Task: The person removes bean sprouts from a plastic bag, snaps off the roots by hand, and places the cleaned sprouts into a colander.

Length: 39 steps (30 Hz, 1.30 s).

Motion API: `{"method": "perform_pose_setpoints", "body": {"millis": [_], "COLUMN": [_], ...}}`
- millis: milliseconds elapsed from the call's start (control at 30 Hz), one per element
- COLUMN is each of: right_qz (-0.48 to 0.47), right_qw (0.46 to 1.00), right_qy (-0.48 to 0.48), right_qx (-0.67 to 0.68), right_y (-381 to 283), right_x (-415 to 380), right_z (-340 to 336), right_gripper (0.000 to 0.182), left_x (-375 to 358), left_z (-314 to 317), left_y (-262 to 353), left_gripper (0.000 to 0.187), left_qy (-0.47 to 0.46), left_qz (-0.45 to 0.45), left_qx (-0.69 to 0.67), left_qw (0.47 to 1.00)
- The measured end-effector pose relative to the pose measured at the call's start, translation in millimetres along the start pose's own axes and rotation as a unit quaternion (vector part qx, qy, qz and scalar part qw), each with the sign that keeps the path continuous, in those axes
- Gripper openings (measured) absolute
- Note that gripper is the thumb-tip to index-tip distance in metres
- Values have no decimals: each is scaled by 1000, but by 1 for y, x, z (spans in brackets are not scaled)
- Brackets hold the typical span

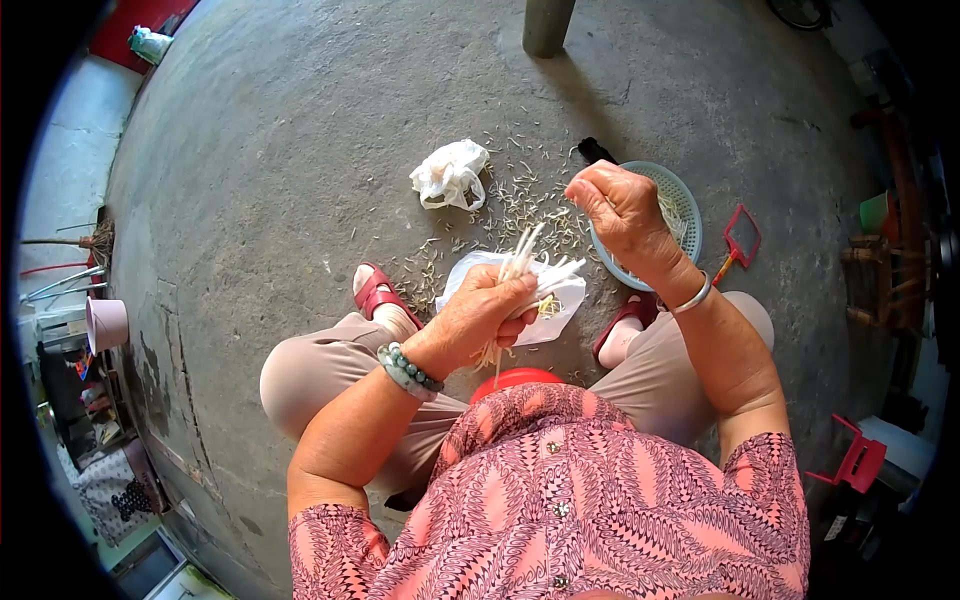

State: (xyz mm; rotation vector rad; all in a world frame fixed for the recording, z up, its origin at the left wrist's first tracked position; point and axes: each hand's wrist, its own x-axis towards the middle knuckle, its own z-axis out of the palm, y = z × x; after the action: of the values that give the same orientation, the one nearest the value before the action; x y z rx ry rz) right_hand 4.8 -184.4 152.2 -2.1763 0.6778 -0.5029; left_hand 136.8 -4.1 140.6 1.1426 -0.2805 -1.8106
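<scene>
My left hand (487, 315), with a beaded bracelet at the wrist, is closed around a bunch of long white bean sprouts (541, 281) that stick out on both sides of the fist. My right hand (622, 212) is raised to the right, its fingers pinched together; whatever it may hold is too small to make out. Below that hand sits a light blue colander (677, 192) with pale sprouts inside, partly hidden by the wrist. Under the left hand, a white plastic sheet (552, 322) lies on the floor with yellowish bits on it.
Small sprout scraps (527, 197) are scattered over the concrete floor beside a crumpled white plastic bag (450, 174). A red-framed fly swatter (741, 237) lies right of the colander. A post (547, 28) stands ahead. My feet in red sandals (379, 291) flank the sheet.
</scene>
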Motion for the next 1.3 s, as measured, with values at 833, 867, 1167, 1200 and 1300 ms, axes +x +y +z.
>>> {"method": "perform_pose_setpoints", "body": {"millis": [833, 867, 1167, 1200, 1300], "right_qz": [183, 192, 295, 177, 202], "right_qw": [863, 865, 813, 889, 861], "right_qy": [-337, -332, -225, -229, -251], "right_qx": [330, 325, 448, 356, 394], "right_y": [-25, -27, -18, -15, -9], "right_x": [-23, -24, -29, -27, -22], "right_z": [6, 8, 49, 45, 34], "right_gripper": [47, 49, 44, 42, 42], "left_x": [-3, 0, 30, 33, 30], "left_z": [0, 0, 20, 20, 18], "left_y": [-1, -4, -10, -10, -2], "left_gripper": [18, 18, 18, 19, 23], "left_qy": [-34, -32, 81, 72, 11], "left_qz": [109, 116, 111, 107, 105], "left_qx": [-141, -133, 141, 135, -38], "left_qw": [983, 984, 980, 982, 994]}}
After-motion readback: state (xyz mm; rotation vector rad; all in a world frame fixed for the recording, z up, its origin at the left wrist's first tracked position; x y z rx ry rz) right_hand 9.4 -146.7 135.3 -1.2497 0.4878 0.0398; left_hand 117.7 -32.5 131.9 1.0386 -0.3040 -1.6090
